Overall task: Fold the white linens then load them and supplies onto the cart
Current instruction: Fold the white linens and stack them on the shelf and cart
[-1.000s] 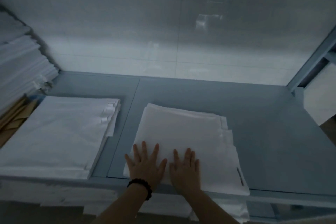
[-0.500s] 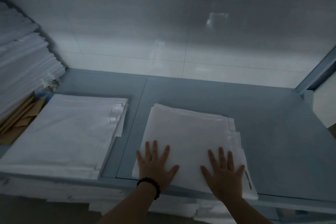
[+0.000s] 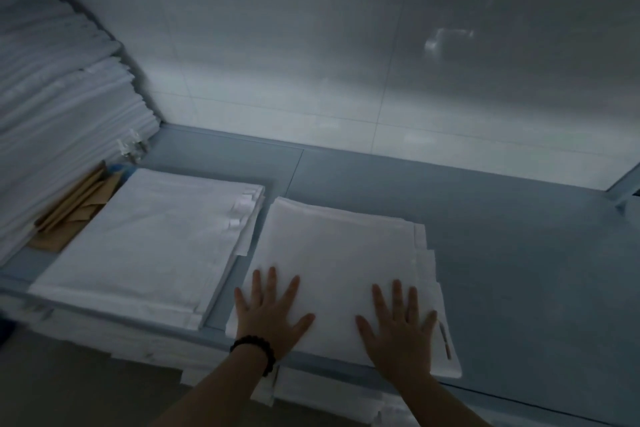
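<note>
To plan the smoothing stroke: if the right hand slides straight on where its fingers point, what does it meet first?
Only more of the folded linen under the right hand, then bare shelf; the tiled wall probably comes last.

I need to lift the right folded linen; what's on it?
The left hand and right hand lie flat near the front edge of the folded linen. Nothing else rests there; cloth under the palms is hidden.
</note>
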Tool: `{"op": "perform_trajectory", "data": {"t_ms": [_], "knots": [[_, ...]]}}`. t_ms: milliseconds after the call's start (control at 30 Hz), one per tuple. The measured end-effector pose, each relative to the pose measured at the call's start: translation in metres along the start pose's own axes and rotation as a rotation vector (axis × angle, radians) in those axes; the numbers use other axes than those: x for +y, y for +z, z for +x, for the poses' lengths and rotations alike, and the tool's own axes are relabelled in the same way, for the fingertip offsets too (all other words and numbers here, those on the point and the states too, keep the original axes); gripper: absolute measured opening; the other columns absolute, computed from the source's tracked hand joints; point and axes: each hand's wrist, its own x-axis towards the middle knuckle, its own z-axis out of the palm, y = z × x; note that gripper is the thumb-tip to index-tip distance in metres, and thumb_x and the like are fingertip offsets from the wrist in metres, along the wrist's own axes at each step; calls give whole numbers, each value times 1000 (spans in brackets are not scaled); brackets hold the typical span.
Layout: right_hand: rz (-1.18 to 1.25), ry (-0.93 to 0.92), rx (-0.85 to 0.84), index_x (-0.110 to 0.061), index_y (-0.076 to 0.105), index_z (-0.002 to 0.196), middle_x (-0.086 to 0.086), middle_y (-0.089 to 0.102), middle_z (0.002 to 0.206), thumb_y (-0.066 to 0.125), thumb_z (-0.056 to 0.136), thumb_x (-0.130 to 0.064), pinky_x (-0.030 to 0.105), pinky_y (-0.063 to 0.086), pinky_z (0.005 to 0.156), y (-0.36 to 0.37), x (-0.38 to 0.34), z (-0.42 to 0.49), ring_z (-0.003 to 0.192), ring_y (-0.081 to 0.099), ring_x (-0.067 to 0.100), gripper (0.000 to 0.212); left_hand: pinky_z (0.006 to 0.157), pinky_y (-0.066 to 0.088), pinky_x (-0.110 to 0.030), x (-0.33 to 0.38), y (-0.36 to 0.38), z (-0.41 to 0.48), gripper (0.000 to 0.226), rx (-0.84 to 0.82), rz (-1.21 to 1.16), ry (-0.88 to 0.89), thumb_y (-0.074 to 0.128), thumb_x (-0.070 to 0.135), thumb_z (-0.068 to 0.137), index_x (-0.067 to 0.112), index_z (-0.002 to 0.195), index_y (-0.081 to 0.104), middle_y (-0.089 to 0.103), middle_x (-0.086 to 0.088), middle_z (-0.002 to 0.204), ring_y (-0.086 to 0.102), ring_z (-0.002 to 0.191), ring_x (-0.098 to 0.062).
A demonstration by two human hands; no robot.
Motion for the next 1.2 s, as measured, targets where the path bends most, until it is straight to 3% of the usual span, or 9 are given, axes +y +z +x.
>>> {"op": "perform_trajectory", "data": {"t_ms": [100, 300, 467, 600, 733, 833, 967, 1200], "knots": [[15, -1, -1, -41, -12, 148, 0, -20, 158, 11, 88, -73, 65, -5, 111, 1, -4, -3, 146, -15, 32, 72, 110, -11, -62, -5, -1, -2, 81, -26, 2, 10, -2, 85, 72, 46, 136, -33, -34, -2, 152, -29, 141, -33], [12, 14, -55, -40, -24, 143, -2, -33, 152, 6, 86, -75, 65, -4, 111, 3, -4, -2, 145, -22, 29, 73, 111, -8, -62, -9, -6, -2, 79, -70, -4, 28, 3, 83, 76, 49, 145, -17, -27, 0, 157, -26, 142, -32], [45, 116, 2, -43, -38, 133, -4, -42, 146, -15, 70, -81, 69, -8, 108, -15, 4, 8, 143, -28, 27, 77, 117, 0, -56, -33, -25, 24, 74, -42, -150, -29, 18, 79, 84, 50, 146, -10, -20, -1, 159, -14, 146, -34], [125, 233, 13, -43, -31, 139, -1, -34, 154, 7, 74, -86, 68, 1, 110, -30, 22, 38, 144, -23, 31, 87, 118, 1, -49, -45, -41, 57, 72, -54, -199, 28, 25, 74, 88, 50, 147, -9, -19, 0, 159, -9, 146, -37], [191, 308, -103, -45, -19, 146, 5, -28, 157, 23, 71, -91, 68, 1, 109, -29, 28, 63, 144, -18, 36, 97, 119, 1, -51, -41, -35, 73, 70, -141, -230, 49, 34, 64, 92, 48, 149, -4, -25, 1, 158, -14, 144, -40], [229, 308, -147, -45, -18, 146, 10, -22, 158, 25, 70, -92, 62, 7, 113, -19, 22, 64, 145, -8, 40, 99, 118, 4, -51, -36, -27, 71, 70, -116, -190, 49, 33, 63, 93, 46, 149, -4, -27, -1, 157, -7, 144, -44], [271, 295, -86, -41, -13, 149, 12, -6, 160, 30, 74, -87, 50, 10, 116, -15, 12, 57, 145, 3, 38, 98, 117, 6, -52, -30, -27, 68, 69, -87, -165, 38, 33, 61, 94, 43, 151, -2, -23, -3, 158, 3, 143, -46], [294, 280, -33, -40, 3, 151, 4, 13, 159, 41, 75, -83, 45, 24, 111, -21, 15, 51, 141, 20, 33, 96, 115, 23, -43, -29, -35, 69, 55, -35, -228, 38, 41, 47, 95, 43, 147, 24, -1, -3, 159, 23, 138, -36]]}}
